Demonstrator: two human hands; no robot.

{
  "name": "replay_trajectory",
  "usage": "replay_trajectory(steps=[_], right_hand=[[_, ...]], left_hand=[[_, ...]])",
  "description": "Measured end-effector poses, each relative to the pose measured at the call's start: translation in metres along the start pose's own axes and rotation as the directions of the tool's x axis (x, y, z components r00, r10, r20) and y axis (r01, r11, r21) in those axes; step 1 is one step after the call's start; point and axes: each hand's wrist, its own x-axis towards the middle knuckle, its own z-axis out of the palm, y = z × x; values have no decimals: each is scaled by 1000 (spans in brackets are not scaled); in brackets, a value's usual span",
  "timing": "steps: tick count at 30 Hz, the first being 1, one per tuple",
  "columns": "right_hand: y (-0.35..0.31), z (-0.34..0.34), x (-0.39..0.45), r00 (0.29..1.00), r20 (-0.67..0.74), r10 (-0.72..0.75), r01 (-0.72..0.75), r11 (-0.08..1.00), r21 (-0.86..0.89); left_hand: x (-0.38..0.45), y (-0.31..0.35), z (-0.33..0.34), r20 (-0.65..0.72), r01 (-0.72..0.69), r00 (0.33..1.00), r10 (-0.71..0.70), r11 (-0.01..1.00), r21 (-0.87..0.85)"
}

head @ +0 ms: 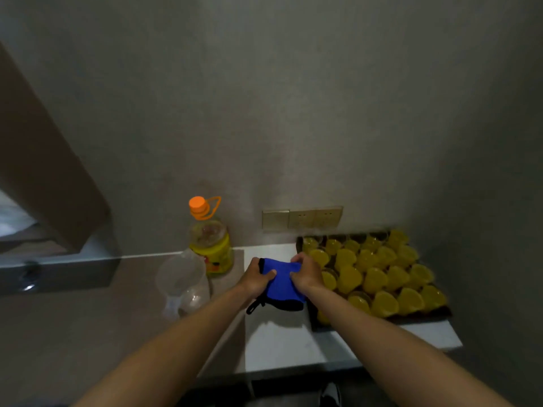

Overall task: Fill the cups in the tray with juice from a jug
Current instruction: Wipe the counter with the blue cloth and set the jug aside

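Note:
A dark tray (316, 326) on the right of the white counter holds several small cups (385, 302) filled with yellow juice. A clear empty jug (183, 284) stands on the brown surface to the left. Behind it is a yellow juice bottle (211, 248) with an orange cap. Both hands hold a blue cloth item with black trim (283, 284) above the counter, just left of the tray. My left hand (258, 276) grips its left edge. Its right edge is gripped by my right hand (307, 274).
A grey wall rises straight behind the counter, with a row of sockets (302, 218) above the tray. A brown panel (44, 160) leans at the far left. The white counter's front edge (293, 370) is near my body.

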Motion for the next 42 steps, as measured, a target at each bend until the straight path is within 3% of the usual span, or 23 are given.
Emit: replay_trajectory(steps=[7, 10, 17, 21, 24, 27, 29, 31, 36, 42], right_hand=[[49, 39, -8, 999, -3, -39, 37, 961, -275], [66, 49, -14, 993, 71, -90, 111, 914, -391], [75, 63, -26, 980, 195, -26, 121, 862, -492], [80, 66, -24, 979, 203, 20, 97, 831, -548], [74, 69, -29, 989, 142, -37, 116, 789, -603], [85, 81, -27, 984, 152, -95, 168, 787, -594], [96, 92, -27, 978, 173, -115, 196, 784, -589], [105, 102, -31, 971, 215, -100, 209, 786, -582], [110, 113, -46, 962, 266, -55, 226, 709, -669], [132, 122, -49, 964, 267, -16, 209, 665, -717]], left_hand=[[8, -59, 30, 78, 180, 980, -186, 981, 71], [10, -78, 39, 140, 238, 957, -253, 965, 115], [-3, -103, 54, 214, 366, 891, -400, 913, 183], [-4, -103, 65, 226, 351, 895, -385, 920, 176], [-6, -101, 71, 151, 197, 954, -260, 920, 339], [-12, -103, 68, 76, 24, 994, -78, 838, 545], [-14, -107, 65, 87, -131, 991, 98, 788, 602], [-18, -110, 63, 183, -286, 958, 221, 702, 652], [-26, -131, 65, 283, -407, 912, 297, 579, 706], [-36, -139, 76, 302, -422, 906, 298, 565, 709]])
